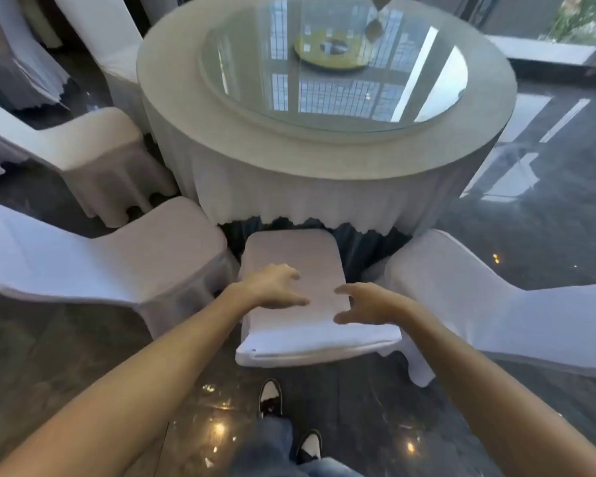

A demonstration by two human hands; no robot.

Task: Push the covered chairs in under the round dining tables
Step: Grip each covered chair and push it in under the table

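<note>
we stand behind the middle covered chair [300, 297], its back facing us and its seat edge already tucked beneath the hem of the white cloth on the round dining table [324, 160]. our left hand [272, 287] and right hand [369, 304] reach over the top of the chair back, each grip wide, fingers spread and holding nothing. whether either palm actually touches the cover we cannot tell; they look poised just above it.

we judge this chair nearly in, needing at most a short final push. the neighbouring chair on the left [124, 256] and the chair on the right [496, 297] sit angled outward, close beside the middle one, and look not yet pushed in.

what could go wrong: the loose stretch cover may slide on the frame under our palms, so the cloth shifts rather than the chair. an off-centre push could swing the chair into a neighbour, since all three sit close together. the draped tablecloth hem may catch on the seat and drag, which could disturb the glass turntable [334, 63] above. the glossy floor [530, 235] may let the legs skid further than meant.
</note>
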